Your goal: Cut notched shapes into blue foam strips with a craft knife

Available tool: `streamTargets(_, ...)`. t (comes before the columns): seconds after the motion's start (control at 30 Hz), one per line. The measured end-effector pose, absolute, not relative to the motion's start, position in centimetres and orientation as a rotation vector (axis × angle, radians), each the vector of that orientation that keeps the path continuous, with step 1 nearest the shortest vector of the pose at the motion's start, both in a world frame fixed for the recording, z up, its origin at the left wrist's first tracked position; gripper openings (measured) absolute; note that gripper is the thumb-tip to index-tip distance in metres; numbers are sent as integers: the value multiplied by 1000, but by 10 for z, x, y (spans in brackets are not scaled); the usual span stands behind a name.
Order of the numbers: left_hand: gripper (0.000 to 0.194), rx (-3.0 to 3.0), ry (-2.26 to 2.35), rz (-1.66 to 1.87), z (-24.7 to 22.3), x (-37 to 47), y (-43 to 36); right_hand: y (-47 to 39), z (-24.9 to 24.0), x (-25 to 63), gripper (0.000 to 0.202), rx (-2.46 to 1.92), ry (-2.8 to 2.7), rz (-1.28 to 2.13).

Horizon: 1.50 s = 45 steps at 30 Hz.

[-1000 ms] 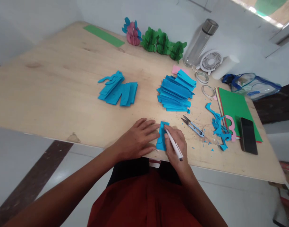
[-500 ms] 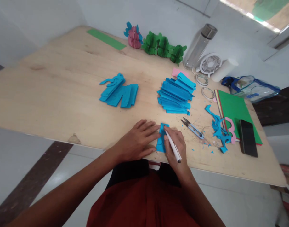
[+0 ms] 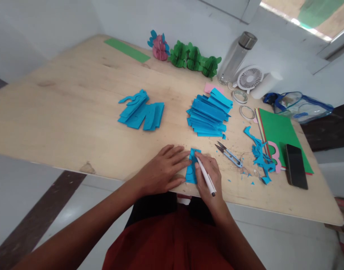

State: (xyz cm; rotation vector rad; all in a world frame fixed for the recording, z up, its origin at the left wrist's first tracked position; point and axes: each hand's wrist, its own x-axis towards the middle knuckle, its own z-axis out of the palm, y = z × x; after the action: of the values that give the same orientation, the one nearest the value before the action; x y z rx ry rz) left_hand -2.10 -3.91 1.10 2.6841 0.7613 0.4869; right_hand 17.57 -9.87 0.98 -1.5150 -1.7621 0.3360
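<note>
A small blue paper strip (image 3: 191, 175) lies near the table's front edge, with a dark curved line drawn on it. My left hand (image 3: 168, 168) rests flat with fingers spread, its fingertips touching the strip's left edge. Pinched in my right hand (image 3: 210, 173) is a white pen (image 3: 207, 176), its tip on the strip's upper part. Just right of that hand lie thread snips (image 3: 229, 154) with pale blue handles. Behind the hands are a fanned pile of blue paper strips (image 3: 208, 114) and a smaller group of blue paper pieces (image 3: 142, 112).
Blue paper scraps (image 3: 262, 155), a pink paper cutout (image 3: 274, 157), a phone (image 3: 296, 166) and coloured sheets (image 3: 284, 131) lie at right. Along the wall stand green paper shapes (image 3: 193, 57), a pink one (image 3: 160, 48), a bottle (image 3: 235, 60) and a fan (image 3: 250, 78).
The view has shifted slightly, so things sit a little lower. Both hands stay in place on the strip, and the pen tip has barely moved.
</note>
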Motion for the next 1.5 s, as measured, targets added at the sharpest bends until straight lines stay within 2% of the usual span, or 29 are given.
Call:
streamTargets(0.73, 46, 2667, 773, 499, 13, -22, -40, -98, 11, 175, 32, -1511, -1804, 300)
streamTargets(1.0, 43, 2552, 730, 729, 3, -27, -32, -98, 13, 174, 32, -1516, -1839, 276)
streamTargets(1.5, 39, 2669, 593, 466, 17, -28, -22, -98, 17, 173, 32, -1527, -1811, 329)
